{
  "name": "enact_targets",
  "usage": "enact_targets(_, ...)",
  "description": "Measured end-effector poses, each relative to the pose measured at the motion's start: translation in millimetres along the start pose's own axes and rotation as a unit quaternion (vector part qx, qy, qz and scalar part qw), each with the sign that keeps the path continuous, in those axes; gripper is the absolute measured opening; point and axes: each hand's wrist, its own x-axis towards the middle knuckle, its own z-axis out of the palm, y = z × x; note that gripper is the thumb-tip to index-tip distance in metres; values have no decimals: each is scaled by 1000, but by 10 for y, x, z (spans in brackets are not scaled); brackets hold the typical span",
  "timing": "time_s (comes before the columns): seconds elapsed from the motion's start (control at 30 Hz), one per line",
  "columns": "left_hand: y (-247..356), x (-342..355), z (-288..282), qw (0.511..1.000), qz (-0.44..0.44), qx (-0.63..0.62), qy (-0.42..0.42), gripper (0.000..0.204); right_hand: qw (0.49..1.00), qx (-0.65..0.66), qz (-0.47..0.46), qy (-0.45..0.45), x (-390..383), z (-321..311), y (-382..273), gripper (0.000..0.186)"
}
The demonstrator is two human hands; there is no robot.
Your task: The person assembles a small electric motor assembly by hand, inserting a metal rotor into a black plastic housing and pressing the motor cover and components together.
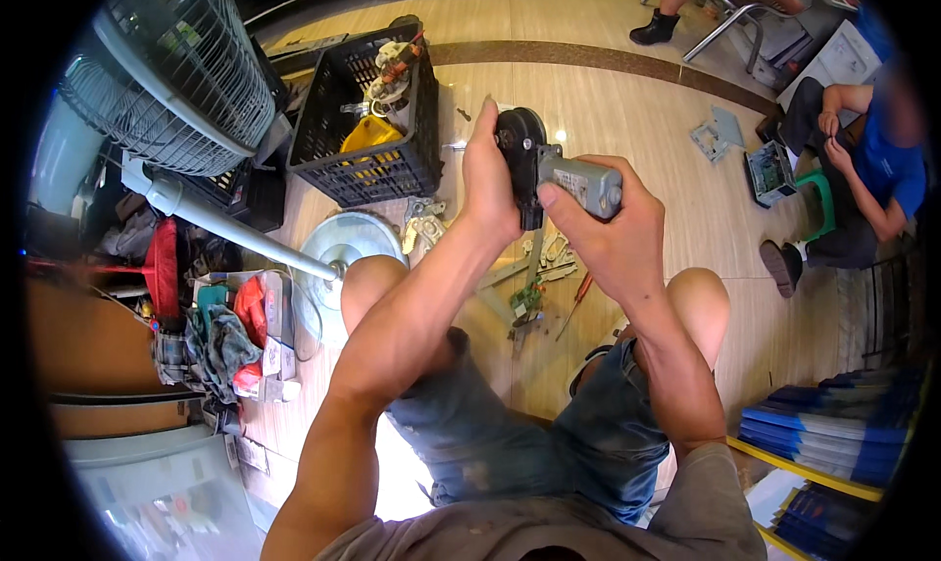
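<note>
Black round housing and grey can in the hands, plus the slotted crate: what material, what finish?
Black round housing: probably plastic, satin, judging by its soft highlights; coated metal is possible.
Grey can: likely metal, dull sheen along its rounded body.
Slotted crate: looks like moulded plastic, fairly matte, given its one-piece lattice walls.

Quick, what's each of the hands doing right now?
Left hand: palm against the black disc; fingers mostly hidden, grip unclear.
Right hand: closed, holding the grey motor.
</note>
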Motion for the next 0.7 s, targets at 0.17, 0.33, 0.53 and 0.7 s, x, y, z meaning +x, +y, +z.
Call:
enact_targets(0.17, -2, -17, 42, 999, 5, -43, 6, 38, 991, -48, -113, 55, -62, 86, 7, 41)
enact_targets(0.33, -39, 30, 15, 997, 33, -75, -10, 33, 966, -68, -232, 95, -145, 176, 2, 47)
enact_targets(0.53, -56, 125, -151, 987, -10, -133, -85, 31, 953, -85, -275, 99, -163, 261, 26, 51)
enact_targets(0.7, -43, 113, -146, 987, -31, -133, -83, 33, 943, -99, -295, 122, -153, 302, 8, 52)
